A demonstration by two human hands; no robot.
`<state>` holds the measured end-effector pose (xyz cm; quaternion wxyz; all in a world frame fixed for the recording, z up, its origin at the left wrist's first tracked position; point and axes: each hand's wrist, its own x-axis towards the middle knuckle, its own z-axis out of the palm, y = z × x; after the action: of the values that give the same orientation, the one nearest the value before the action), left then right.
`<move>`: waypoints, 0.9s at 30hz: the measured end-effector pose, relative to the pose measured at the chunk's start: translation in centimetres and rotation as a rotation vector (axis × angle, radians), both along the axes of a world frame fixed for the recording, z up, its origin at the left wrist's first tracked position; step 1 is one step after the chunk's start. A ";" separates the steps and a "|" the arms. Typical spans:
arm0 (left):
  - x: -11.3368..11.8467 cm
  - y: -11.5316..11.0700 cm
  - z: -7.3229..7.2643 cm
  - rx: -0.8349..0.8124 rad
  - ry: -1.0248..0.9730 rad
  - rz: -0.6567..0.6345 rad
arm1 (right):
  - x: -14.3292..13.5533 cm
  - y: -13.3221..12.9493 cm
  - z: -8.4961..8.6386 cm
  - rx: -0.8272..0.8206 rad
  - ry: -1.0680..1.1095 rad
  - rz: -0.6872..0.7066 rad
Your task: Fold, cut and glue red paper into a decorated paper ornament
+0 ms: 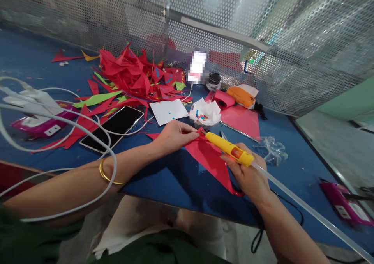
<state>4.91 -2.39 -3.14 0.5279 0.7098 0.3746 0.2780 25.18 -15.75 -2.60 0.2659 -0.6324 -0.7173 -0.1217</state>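
My right hand (248, 174) is wrapped round a yellow hot glue gun (223, 144), with a long clear glue stick (295, 203) running out of its back. The nozzle tip sits at the upper edge of a red paper piece (207, 160). With thumb and fingers my left hand (174, 137) pinches that paper by the nozzle; a red point of it shows left of the hand. Just beyond is a small white paper-lined bowl (205, 114) with tiny coloured bits. Scissors lie partly hidden beneath my right hand, a red handle (238, 194) showing.
A heap of red paper scraps (131, 73) lies at the back left. Nearer are a dark phone (113, 127), white cables and a purple power strip (46, 121). A white card (168, 112), a lit phone (197, 67) and a black-lidded jar (214, 81) stand or lie ahead, before a perforated metal screen (222, 34).
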 end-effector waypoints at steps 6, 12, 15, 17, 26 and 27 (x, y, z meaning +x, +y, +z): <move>-0.1 0.1 0.2 0.040 0.010 0.032 | 0.8 0.0 -0.5 -0.037 0.066 -0.073; 0.0 0.2 -0.1 0.114 0.060 0.023 | 2.0 0.3 0.2 -0.001 0.196 -0.181; 0.0 0.3 -0.3 0.153 0.068 0.022 | 4.4 0.3 1.0 -0.057 0.325 -0.297; 0.0 0.4 -0.4 0.179 0.059 0.012 | 7.1 0.1 1.5 -0.116 0.401 -0.371; -0.2 0.5 0.2 0.189 0.007 -0.049 | 16.6 -0.8 1.7 -0.273 -0.006 -0.487; -0.2 0.5 0.2 0.186 0.007 -0.050 | 16.9 -0.7 1.3 -0.284 -0.047 -0.491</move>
<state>4.72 -1.88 -2.93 0.4653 0.7658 0.3311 0.2956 42.06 -16.48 -1.27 0.1204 -0.8153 -0.5584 -0.0953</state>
